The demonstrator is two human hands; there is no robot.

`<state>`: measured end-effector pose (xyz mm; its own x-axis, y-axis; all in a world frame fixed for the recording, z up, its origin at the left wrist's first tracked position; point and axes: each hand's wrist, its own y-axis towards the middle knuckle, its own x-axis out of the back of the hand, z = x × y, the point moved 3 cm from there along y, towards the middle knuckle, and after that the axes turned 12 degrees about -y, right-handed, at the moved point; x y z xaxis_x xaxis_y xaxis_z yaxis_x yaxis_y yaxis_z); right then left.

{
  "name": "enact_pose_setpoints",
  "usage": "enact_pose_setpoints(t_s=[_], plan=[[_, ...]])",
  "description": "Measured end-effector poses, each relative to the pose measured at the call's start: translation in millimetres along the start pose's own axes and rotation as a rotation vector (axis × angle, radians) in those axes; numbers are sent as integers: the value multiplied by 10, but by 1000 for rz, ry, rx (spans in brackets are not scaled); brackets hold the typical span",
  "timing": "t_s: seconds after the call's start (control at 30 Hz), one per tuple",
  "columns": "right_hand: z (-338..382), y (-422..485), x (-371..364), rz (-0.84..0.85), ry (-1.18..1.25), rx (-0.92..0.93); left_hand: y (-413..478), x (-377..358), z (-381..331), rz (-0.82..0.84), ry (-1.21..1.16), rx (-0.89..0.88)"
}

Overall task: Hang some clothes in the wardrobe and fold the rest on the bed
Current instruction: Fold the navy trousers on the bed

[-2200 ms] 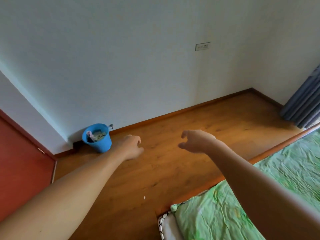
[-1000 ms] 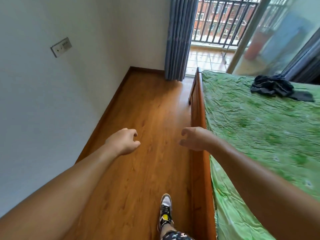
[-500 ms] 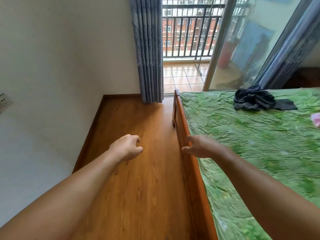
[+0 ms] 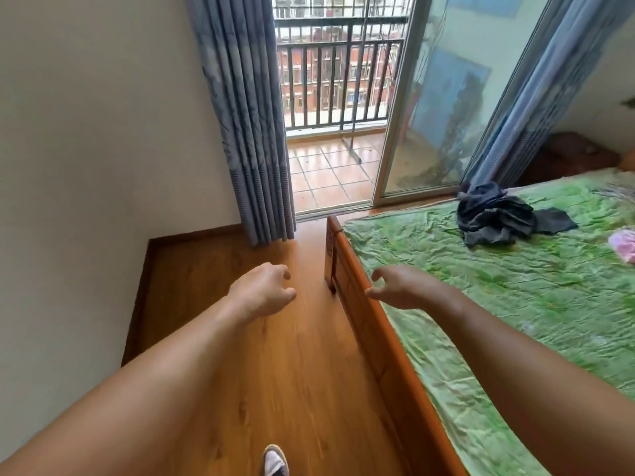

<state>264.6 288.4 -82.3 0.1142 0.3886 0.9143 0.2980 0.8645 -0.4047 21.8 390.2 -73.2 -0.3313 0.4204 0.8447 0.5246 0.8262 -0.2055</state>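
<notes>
Both sets of fingers hang loosely curled, gripping nothing: the left hand point(image 4: 261, 292) over the floor point(image 4: 292, 379), the right hand point(image 4: 402, 286) above the near edge of the bed point(image 4: 379, 341). Well beyond the right fingertips a dark heap of clothes point(image 4: 494, 214) lies crumpled, with a pink piece point(image 4: 623, 243) further right. I'd say nothing is folded or hung yet, and no wardrobe is in sight.

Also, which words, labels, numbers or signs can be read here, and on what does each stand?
None can be read. The dark clothes and the pink cloth on the bed show no label, the shoe shows no brand, and the buildings past the balcony railing are too blurred for any sign.
</notes>
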Motion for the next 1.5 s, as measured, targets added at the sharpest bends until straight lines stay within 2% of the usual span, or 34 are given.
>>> enact_pose_setpoints(t_s=[0.17,0.33,0.63,0.97,1.1,1.23,1.5], plan=[[150,851,466,-15,43,-67,995,504,110,57,30,-75],[-55,1659,699,43,106,-148,2052,665,14,132,76,-136],[-888,3477,1231,57,173,-188,4232,742,-592,186,180,-197],[-1773,4902,2016,55,243,-278,6306,914,-1179,224,231,-219],[-2069,5422,2093,87,280,-344,7125,826,-1316,237,236,-281],[-2278,6005,2248,120,292,-442,8012,767,-1472,334,288,-365],[-2396,7368,2685,118,415,-620,9757,814,-1658,441,390,-544]])
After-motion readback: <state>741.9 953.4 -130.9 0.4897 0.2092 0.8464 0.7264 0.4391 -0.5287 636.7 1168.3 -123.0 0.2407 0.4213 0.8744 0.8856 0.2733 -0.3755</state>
